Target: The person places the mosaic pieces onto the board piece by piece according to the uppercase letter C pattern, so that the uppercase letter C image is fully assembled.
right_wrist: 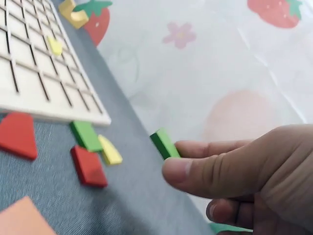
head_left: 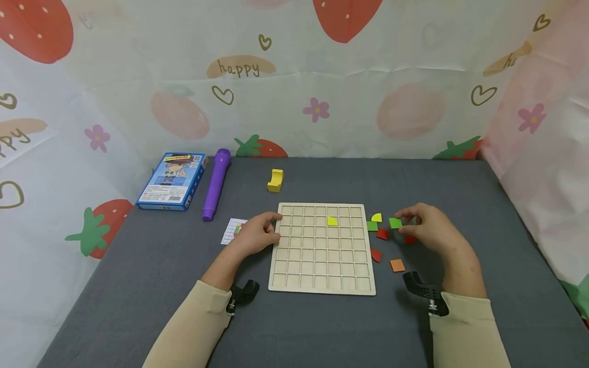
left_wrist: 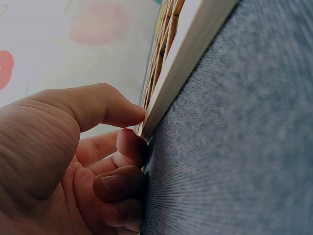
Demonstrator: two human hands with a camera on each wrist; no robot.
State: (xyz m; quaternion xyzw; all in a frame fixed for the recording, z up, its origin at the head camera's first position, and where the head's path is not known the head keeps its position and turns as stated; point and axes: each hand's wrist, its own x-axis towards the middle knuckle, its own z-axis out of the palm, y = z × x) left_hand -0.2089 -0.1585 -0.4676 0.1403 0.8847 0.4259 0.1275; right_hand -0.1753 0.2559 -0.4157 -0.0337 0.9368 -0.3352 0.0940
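Table (head_left: 322, 332) of grey woven surface; on it, flat pale-wood grid board (head_left: 321, 254). At its left edge, touch of left hand (head_left: 255, 234), with thumb and forefinger apart. To its right, in pinch of right hand (head_left: 428, 226), raised square green tile (head_left: 395, 223). On board, yellow quarter-round tile (head_left: 332, 221).

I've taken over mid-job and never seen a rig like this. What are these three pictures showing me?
There's no machine here: a person works with two bare hands. The wide picture comes from a camera on the head; the other two come from cameras on each wrist.

On the grey tabletop lies a wooden grid board bearing one yellow piece. Loose coloured pieces lie to its right. Beyond it is a yellow block; to its left are a small card, a purple microphone-shaped object and a blue box.

The left hand touches the board's left edge. The right hand pinches a green piece.
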